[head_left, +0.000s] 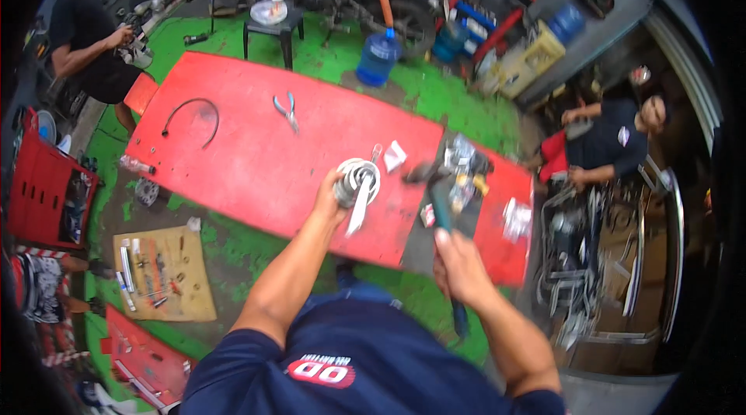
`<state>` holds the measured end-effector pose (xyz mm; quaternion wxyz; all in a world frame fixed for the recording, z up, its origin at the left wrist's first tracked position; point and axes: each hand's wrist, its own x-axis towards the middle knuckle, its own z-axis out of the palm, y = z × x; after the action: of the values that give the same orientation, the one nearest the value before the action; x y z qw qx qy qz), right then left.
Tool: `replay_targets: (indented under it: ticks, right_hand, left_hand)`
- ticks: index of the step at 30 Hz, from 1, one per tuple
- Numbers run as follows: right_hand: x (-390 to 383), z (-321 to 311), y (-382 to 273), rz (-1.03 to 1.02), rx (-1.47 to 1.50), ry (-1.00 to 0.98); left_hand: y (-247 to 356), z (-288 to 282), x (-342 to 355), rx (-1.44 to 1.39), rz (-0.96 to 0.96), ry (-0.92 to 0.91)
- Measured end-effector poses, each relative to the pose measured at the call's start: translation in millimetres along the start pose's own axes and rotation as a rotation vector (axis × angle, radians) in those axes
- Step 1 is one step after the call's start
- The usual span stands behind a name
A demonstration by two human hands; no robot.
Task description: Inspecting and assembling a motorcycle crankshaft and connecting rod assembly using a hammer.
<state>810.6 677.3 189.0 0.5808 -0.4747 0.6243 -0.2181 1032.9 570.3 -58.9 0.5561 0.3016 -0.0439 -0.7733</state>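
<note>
Over the front edge of the red table (256, 104), my left hand (330, 199) is closed around a round metal part (346, 191) with a pale ring-shaped rim. A flat white strip (360, 209) stands across its face; what it is I cannot tell. My right hand (464, 269) grips a hammer (441, 209) by its dark green handle. The hammer's head is blurred and lies above the dark strip of the tabletop, to the right of the metal part. Beyond the part lie a crumpled white paper (394, 155) and a small metal ring piece (377, 152).
Blue-handled pliers (286, 112) and a curved black hose (216, 121) lie on the table's left half; plastic bags (460, 155) sit on the right. Behind stand a blue water jug (378, 60) and black chair (272, 26). Cardboard (194, 291) with tools is on the floor. Other people are left and right.
</note>
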Motion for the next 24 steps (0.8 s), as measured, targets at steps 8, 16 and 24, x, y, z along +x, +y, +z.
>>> replay_targets:
  ticks: [8,16,24]
  right_hand:
    - [-3,-17,46,-0.124,0.274,0.19]
    - [88,-61,190,-0.056,-0.114,0.492]
    - [151,-58,243,0.182,-0.612,0.422]
  left_hand:
    - [-11,-19,33,-0.11,0.036,0.076]
    - [7,-12,39,-0.07,0.065,0.114]
    - [27,-22,10,-0.088,0.169,0.166]
